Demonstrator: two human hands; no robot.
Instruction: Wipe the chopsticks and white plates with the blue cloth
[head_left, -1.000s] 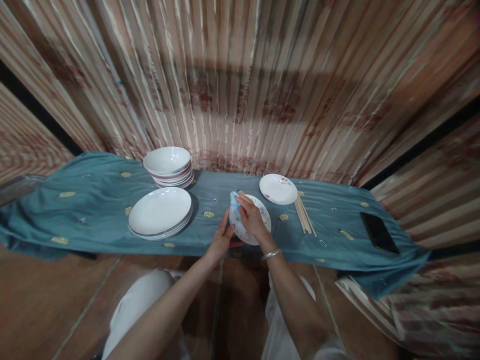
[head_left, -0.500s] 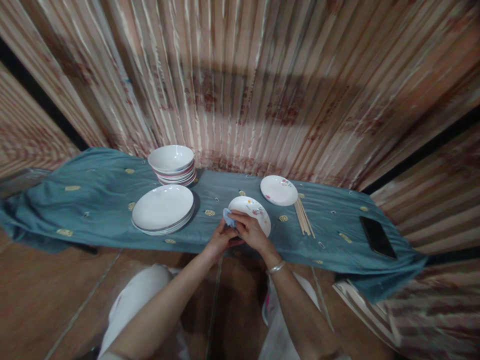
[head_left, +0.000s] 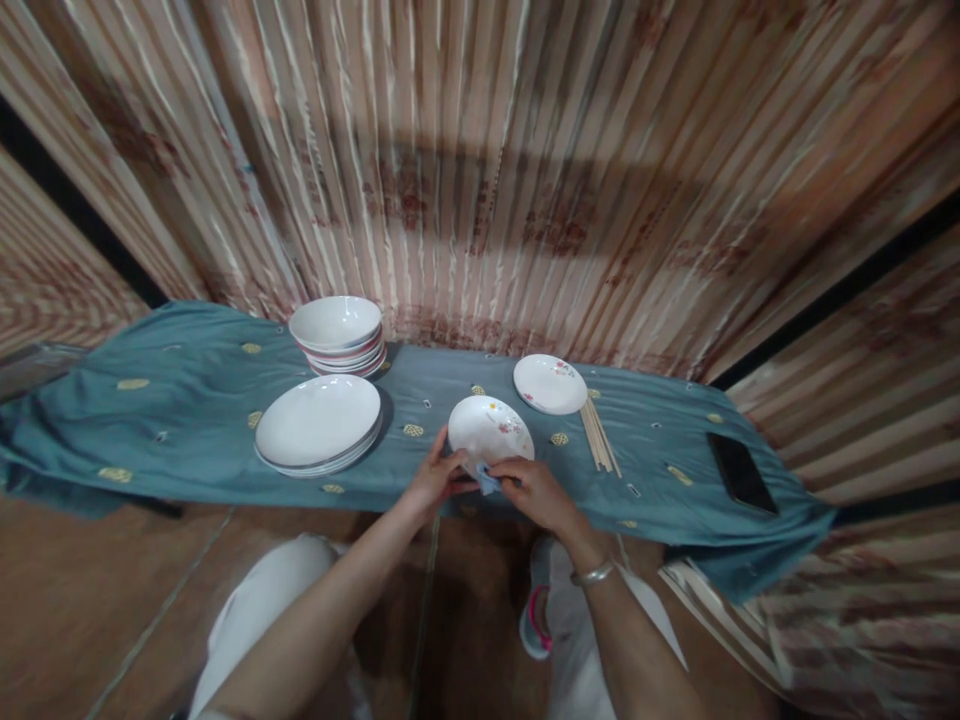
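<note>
A white plate with small printed flowers is tilted up over the front part of the cloth-covered table. My left hand grips its left edge, the thumb over the rim and the other fingers around the side and underneath. Pinched in my right hand is a small light-blue cloth, pressed against the plate's near rim. Part of the cloth hangs over that rim. My right fingertips are partly hidden by the cloth.
Left of the plate stands a stack of white plates, with stacked bowls behind it. Flowered plates lie at the back right beside several wooden chopsticks. A black phone rests near the right end of the blue-green tablecloth.
My right hand has moved the cloth from the plate's left side down and right to its near rim. My hands have drawn apart, and more of the plate shows.
</note>
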